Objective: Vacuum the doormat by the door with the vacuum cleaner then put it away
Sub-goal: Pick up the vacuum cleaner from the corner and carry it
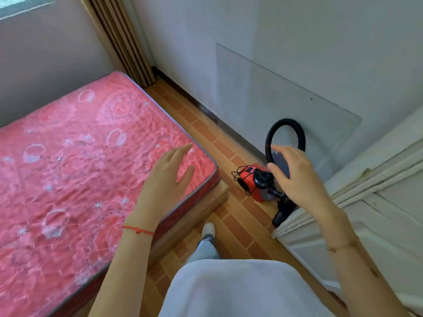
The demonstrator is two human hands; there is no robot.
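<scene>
A small red and black vacuum cleaner (255,183) sits on the wooden floor by the wall, a thin black cord draped over it. Its black hose (297,129) loops up against the wall, and the black nozzle (282,212) rests on the floor by the white door frame. My right hand (297,177) hovers above the vacuum with fingers spread and curved, holding nothing. My left hand (167,181) is raised over the corner of the bed, fingers apart and empty. No doormat is in view.
A bed with a red patterned mattress (80,168) fills the left side. A clear sheet (274,104) leans on the white wall. A white door or cabinet (370,202) stands at the right. My foot (208,229) is on the narrow strip of floor (238,227) between them.
</scene>
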